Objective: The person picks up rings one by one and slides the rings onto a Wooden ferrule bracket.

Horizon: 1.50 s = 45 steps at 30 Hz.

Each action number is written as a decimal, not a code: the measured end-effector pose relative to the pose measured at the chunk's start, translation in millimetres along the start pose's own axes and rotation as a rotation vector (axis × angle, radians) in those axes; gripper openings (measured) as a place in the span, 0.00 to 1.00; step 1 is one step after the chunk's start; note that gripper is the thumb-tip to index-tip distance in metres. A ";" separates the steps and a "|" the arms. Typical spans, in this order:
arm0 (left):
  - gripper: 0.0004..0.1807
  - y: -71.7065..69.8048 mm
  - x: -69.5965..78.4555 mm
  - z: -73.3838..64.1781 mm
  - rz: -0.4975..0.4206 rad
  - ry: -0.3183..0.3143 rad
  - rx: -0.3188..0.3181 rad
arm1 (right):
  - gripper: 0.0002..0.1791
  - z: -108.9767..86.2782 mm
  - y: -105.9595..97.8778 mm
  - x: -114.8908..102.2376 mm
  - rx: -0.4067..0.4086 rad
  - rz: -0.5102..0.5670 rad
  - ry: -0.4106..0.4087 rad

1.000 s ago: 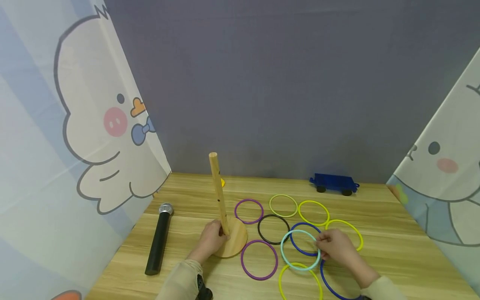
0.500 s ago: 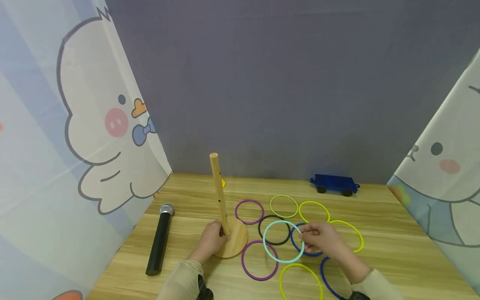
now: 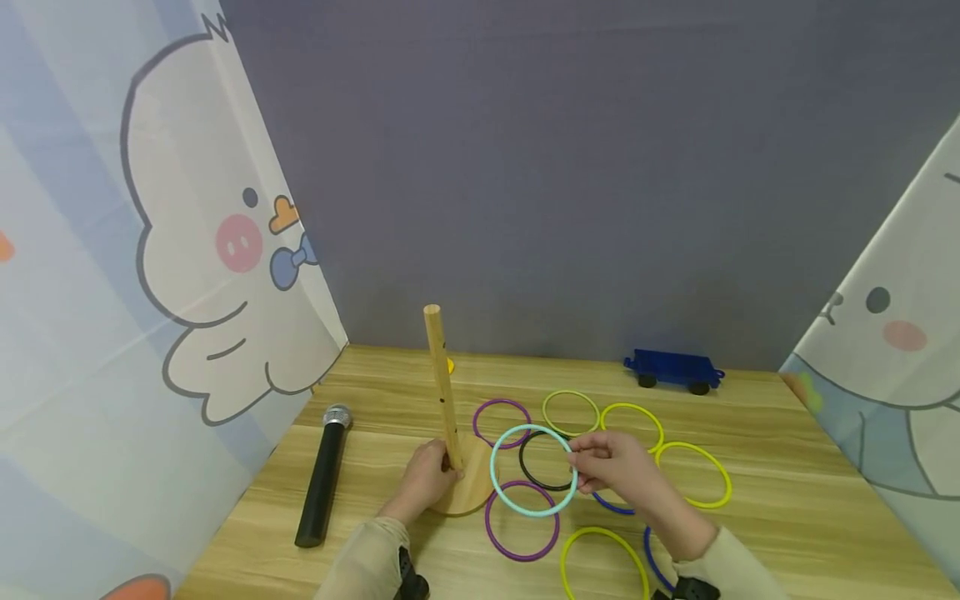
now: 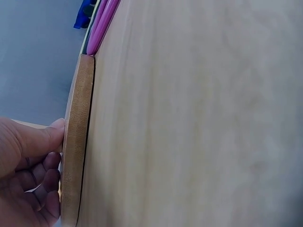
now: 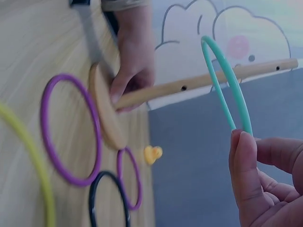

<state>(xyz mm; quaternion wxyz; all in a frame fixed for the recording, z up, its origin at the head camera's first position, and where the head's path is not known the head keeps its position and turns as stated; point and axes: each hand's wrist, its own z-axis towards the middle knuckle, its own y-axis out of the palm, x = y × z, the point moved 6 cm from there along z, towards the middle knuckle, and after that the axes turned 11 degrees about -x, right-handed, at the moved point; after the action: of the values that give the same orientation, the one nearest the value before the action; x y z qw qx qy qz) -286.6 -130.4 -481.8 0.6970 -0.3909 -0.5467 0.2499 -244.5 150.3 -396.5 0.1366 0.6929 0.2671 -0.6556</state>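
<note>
A pale turquoise ring (image 3: 492, 468) is pinched between thumb and fingers of my right hand (image 3: 615, 468). Held tilted in the air, it appears just right of the wooden post (image 3: 442, 383) in the head view. The post stands upright on a round wooden base (image 3: 480, 483). At its foot, my left hand (image 3: 425, 477) grips the post; the right wrist view shows the fingers curled around it. Up close, the left wrist view shows the edge of the base (image 4: 78, 142) beside the left thumb. No ring sits on the post.
Right of the base lie two purple rings, one nearer (image 3: 522, 559), a black ring (image 3: 547, 488), and several yellow and blue rings. A microphone (image 3: 322, 483) lies at left. At the back are a blue toy wagon (image 3: 671, 367) and a yellow toy duck (image 5: 152, 154).
My right hand has carried the turquoise ring leftward and slightly up, from over the blue ring to near the post. My left hand keeps its hold on the post's foot.
</note>
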 end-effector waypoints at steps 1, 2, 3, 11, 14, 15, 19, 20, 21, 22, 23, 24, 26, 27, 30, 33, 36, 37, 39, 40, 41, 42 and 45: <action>0.12 -0.3 0.5 0.0 0.004 0.004 0.002 | 0.21 1.0 2.0 -4.1 -0.009 0.002 -0.009; 0.12 -0.2 0.6 0.2 0.002 0.003 0.002 | 0.21 2.0 3.8 -8.0 -0.016 0.006 -0.016; 0.12 -0.2 0.7 0.4 0.003 -0.001 0.001 | 0.21 3.0 5.4 -11.8 -0.022 0.013 -0.023; 0.13 -3.2 7.4 -0.6 0.026 0.016 0.006 | 0.20 13.3 20.0 -42.2 -0.059 0.063 -0.072; 0.12 -3.3 10.2 -0.5 0.055 0.036 0.022 | 0.20 16.1 25.2 -54.9 -0.059 0.080 -0.079; 0.12 -3.5 10.8 -0.5 0.062 0.042 0.032 | 0.20 16.9 26.7 -59.3 -0.059 0.080 -0.086; 0.13 -4.2 13.0 -1.5 0.097 0.058 0.066 | 0.20 20.1 32.4 -75.9 -0.059 0.085 -0.116; 0.13 -4.6 13.9 -2.2 0.105 0.064 0.073 | 0.20 21.0 33.7 -80.0 -0.060 0.089 -0.129; 0.14 -5.3 14.7 -2.8 0.110 0.064 0.076 | 0.20 22.0 34.8 -84.3 -0.059 0.092 -0.140; 0.14 -6.1 16.0 -3.6 0.105 0.067 0.076 | 0.20 23.0 35.9 -88.3 -0.059 0.101 -0.149; 0.13 -6.7 16.8 -4.1 0.089 0.066 0.070 | 0.19 23.8 36.8 -92.6 -0.057 0.106 -0.162; 0.13 -7.4 17.6 -4.5 0.072 0.067 0.067 | 0.19 24.5 37.5 -97.2 -0.056 0.112 -0.173; 0.13 -7.7 17.6 -5.0 0.031 0.051 0.047 | 0.18 25.8 38.1 -106.9 -0.052 0.117 -0.198; 0.13 -7.5 16.9 -5.1 0.017 0.040 0.037 | 0.18 26.3 38.0 -111.8 -0.048 0.118 -0.207; 0.13 -6.1 14.1 -3.9 0.018 0.012 0.012 | 0.17 27.9 37.0 -127.0 -0.033 0.121 -0.229; 0.13 -4.6 10.8 -2.2 0.032 0.001 -0.003 | 0.16 30.1 35.1 -141.4 -0.005 0.128 -0.243; 0.13 -4.2 8.2 -1.0 0.032 -0.002 -0.004 | 0.16 33.2 34.6 -154.2 0.019 0.137 -0.254; 0.13 -3.9 7.2 -0.8 0.030 -0.004 -0.005 | 0.16 34.3 34.6 -157.9 0.027 0.142 -0.256; 0.13 -3.4 5.6 -0.9 0.030 -0.007 -0.004 | 0.16 36.5 35.3 -164.4 0.039 0.151 -0.263; 0.13 -2.9 4.9 -1.1 0.032 -0.009 -0.004 | 0.15 37.8 35.8 -167.3 0.045 0.158 -0.268; 0.13 -2.5 4.3 -1.3 0.032 -0.010 -0.004 | 0.15 39.3 36.2 -170.0 0.049 0.163 -0.274; 0.13 -2.1 4.0 -1.6 0.032 -0.007 -0.003 | 0.15 40.9 36.7 -172.3 0.054 0.172 -0.282; 0.14 -0.9 3.6 -2.4 0.031 -0.001 0.003 | 0.15 46.6 38.3 -177.1 0.071 0.206 -0.302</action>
<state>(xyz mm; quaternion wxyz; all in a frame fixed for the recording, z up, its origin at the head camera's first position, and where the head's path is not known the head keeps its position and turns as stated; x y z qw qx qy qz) -283.5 -128.8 -479.2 0.6935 -0.3982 -0.5403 0.2618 -262.0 60.0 -233.7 0.2171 0.6148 0.1480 -0.7436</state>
